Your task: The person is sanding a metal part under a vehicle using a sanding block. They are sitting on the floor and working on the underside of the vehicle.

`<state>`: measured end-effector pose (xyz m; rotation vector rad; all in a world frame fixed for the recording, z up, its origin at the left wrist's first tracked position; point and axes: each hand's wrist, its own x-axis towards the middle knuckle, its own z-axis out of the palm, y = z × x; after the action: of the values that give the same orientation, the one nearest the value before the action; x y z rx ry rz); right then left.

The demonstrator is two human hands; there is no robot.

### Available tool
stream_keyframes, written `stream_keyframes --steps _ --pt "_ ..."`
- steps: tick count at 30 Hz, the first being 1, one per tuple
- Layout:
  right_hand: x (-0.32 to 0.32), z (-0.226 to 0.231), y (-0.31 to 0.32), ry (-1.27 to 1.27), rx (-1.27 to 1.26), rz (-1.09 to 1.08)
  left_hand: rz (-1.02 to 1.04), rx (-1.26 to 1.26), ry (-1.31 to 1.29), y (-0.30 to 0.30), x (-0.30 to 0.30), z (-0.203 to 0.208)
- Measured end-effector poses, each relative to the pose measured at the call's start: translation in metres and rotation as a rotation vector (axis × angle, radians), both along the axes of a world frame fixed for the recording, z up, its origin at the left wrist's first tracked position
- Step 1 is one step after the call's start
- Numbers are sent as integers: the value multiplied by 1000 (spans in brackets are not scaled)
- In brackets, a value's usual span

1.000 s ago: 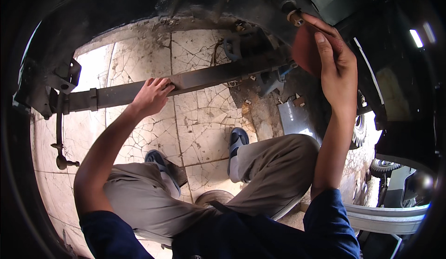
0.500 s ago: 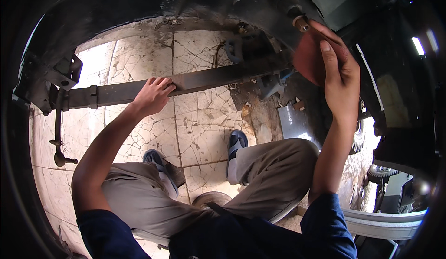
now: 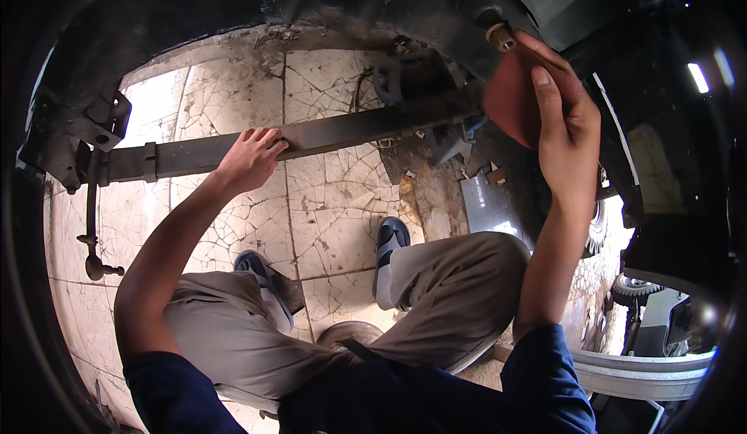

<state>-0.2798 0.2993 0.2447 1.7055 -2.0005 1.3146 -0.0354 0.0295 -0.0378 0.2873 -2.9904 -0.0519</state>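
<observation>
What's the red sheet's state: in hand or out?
In hand: the right hand holds the red sheet, thumb over it. Whether it's folded: cannot tell.

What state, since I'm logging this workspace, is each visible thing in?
Dark bar: slanted, dull.
Left hand: on the bar, fingers curled.
Reddish sheet: held up.
Right hand: gripping the sheet.
Brassy fitting: end exposed.
Floor tiles: cracked, stained.
Sandals: worn.
</observation>
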Motion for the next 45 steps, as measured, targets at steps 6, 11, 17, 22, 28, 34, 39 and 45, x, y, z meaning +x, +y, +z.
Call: stream_keyframes --steps 6,11,17,22,28,34,39,45 --pt "0 3 1 -73 29 4 -18 -3 22 -1 -1 -3" --pt "-5 1 0 27 -4 22 -20 -13 32 -2 -2 -8" --pt "0 4 0 112 18 -36 -6 -16 27 0 -1 -6" --pt "4 5 -3 94 29 -48 -6 0 10 -3 -1 -4" --pt "1 4 -1 105 12 -25 12 -27 -21 -1 -2 -2" --pt "0 5 2 82 22 -10 10 -13 -28 2 -2 0" --pt "2 5 1 84 9 -6 11 -20 -39 1 -1 -2" --pt "0 5 -2 87 37 -31 8 -6 -44 0 -2 0"
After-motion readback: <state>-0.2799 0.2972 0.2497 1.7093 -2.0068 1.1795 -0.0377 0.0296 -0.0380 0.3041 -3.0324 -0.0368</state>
